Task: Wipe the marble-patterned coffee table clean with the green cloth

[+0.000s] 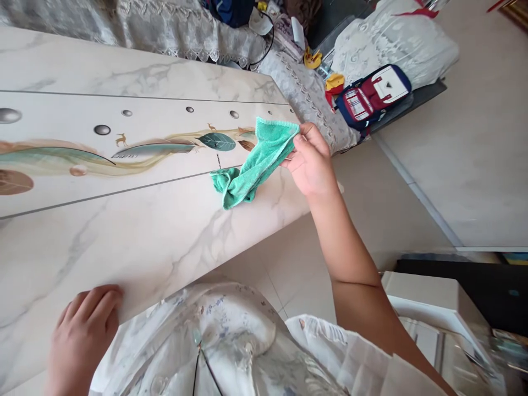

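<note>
Green cloth (pixel 251 165), crumpled, hangs from the right hand (pixel 311 162) with its lower end touching the marble-patterned surface (pixel 124 236) near that surface's far right corner. No writing is readable anywhere. The right arm is stretched forward, fingers (pixel 300 144) pinching the cloth's upper edge. The left hand (pixel 82 335) lies flat on the near edge, fingers loosely spread and gripping nothing; its wrist is cut off. A backpack (pixel 371 99) rests on a sofa beyond.
</note>
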Motion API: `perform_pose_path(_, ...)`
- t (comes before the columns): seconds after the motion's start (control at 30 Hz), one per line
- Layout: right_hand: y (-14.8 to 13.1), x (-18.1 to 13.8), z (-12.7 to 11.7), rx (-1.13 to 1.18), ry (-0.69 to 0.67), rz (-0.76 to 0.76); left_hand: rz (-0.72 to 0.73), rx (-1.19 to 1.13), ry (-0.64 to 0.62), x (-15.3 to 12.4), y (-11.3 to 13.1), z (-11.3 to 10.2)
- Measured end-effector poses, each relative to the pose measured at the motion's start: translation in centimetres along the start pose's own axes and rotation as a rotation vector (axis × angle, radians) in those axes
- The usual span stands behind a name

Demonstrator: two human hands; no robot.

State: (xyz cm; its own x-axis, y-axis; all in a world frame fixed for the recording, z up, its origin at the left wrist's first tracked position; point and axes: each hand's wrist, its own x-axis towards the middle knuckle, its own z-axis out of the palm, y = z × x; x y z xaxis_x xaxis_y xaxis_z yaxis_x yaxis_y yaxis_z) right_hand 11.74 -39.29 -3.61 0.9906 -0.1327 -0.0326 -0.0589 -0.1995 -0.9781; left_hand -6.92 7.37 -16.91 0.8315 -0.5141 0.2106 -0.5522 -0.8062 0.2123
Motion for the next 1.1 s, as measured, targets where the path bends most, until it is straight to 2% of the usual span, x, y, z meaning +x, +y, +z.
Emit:
perform_pose_path(0.17, 0.0, -0.9, 1.5, -0.008, -0.059, 0.021, -0.028, 0.002, 0.026, 0.8, 0.6, -0.4)
perform_pose_path(0.27, 1.1, -0.6, 2.4, -0.084, -0.107, -0.010, -0.026, 0.005, 0.043, 1.4, 1.1, -0.8)
perform_pose_path(0.37, 4.4, 0.5, 3.5, -0.315, -0.135, -0.121, -0.031, -0.002, 0.046, 1.6, 1.2, -0.9)
perform_pose_path(0.47, 9.0, 1.3, 5.0, -0.644, -0.257, -0.234, -0.043, -0.008, 0.032, 1.4, 1.1, -0.8)
perform_pose_path(0.57, 12.5, 0.8, 5.6, -0.923, -0.357, -0.195, -0.053, -0.006, 0.028, 1.1, 1.1, -0.7)
perform_pose_path(0.63, 13.4, 0.0, 4.6, -1.029, -0.321, -0.113, -0.057, -0.007, 0.030, 1.0, 1.2, -0.6)
perform_pose_path(0.7, 13.1, -0.8, 2.3, -1.075, -0.265, -0.040, -0.064, -0.011, 0.032, 0.9, 1.2, -0.5)
perform_pose_path(0.83, 10.4, -2.3, -3.8, -1.148, -0.269, 0.055, -0.073, -0.033, 0.036, 0.8, 1.2, -0.5)
perform_pose_path(0.9, 9.0, -3.2, -5.0, -1.270, -0.206, 0.055, -0.081, -0.044, 0.027, 0.7, 1.2, -0.5)
perform_pose_path(0.97, 8.5, -4.1, -3.8, -1.350, -0.162, -0.005, -0.085, -0.053, 0.026, 0.7, 1.2, -0.5)
perform_pose_path(1.1, 10.6, -4.9, 3.0, -1.274, -0.313, -0.092, -0.085, -0.058, 0.033, 0.8, 1.1, -0.4)
